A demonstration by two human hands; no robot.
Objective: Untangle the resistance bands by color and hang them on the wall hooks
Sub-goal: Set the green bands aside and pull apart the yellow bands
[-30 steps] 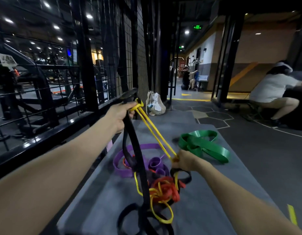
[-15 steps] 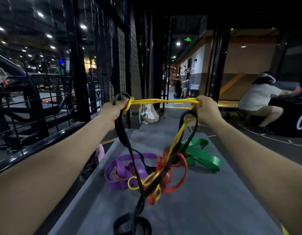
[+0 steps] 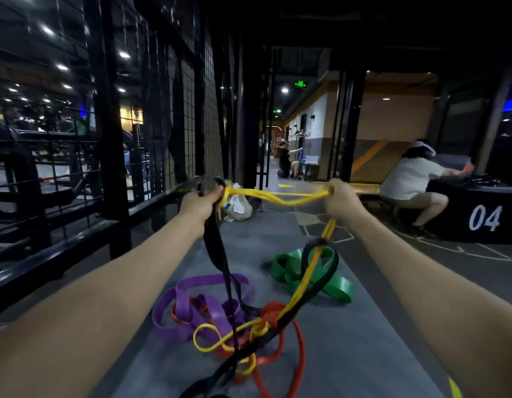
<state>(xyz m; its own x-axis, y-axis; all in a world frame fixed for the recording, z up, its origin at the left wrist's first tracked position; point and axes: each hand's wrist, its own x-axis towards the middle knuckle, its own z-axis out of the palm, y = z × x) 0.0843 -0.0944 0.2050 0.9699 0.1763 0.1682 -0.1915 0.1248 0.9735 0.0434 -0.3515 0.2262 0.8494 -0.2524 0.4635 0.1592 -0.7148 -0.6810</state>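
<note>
Risk of tightening the knot instead of opening it. Left grip (image 3: 201, 201) clenched on the yellow band (image 3: 280, 196) together with the top of the black band (image 3: 217, 254); right grip (image 3: 342, 199) closed on the other end of the same yellow span, held up above the grey surface (image 3: 364, 340). Below, yellow, black and red band (image 3: 299, 340) all crossing in one knot near the middle of the surface, with the purple band (image 3: 191, 300) touching it toward the left edge. Green band (image 3: 332, 282) apart, toward the far right edge, but with a black loop hanging in front. Pulling wider probably cinches the red knot, drags the pile off the near edge, or lets the stretched yellow snap back from a slipping grip. Hooks not clearly visible.
</note>
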